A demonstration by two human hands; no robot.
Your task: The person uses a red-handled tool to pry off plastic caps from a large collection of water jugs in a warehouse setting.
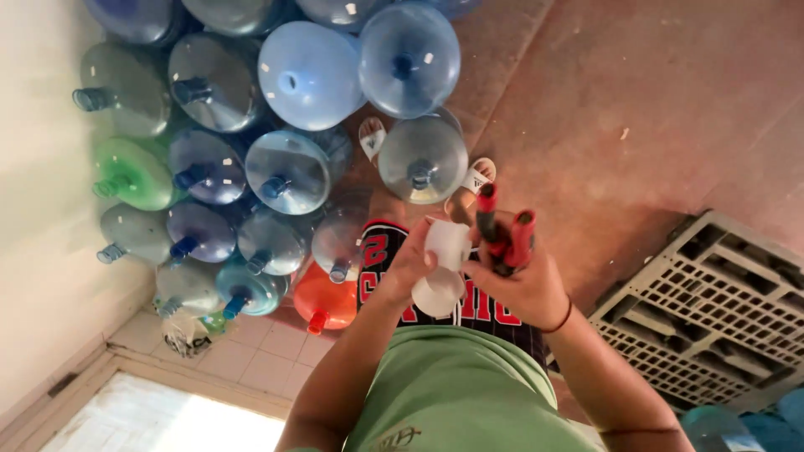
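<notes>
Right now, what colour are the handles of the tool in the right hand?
Red with black, on the tool in the right hand; the head view shows it.

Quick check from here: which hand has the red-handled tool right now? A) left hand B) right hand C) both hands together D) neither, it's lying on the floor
B: the right hand grips the red-handled tool, while the left hand holds a white cap beside it.
</notes>
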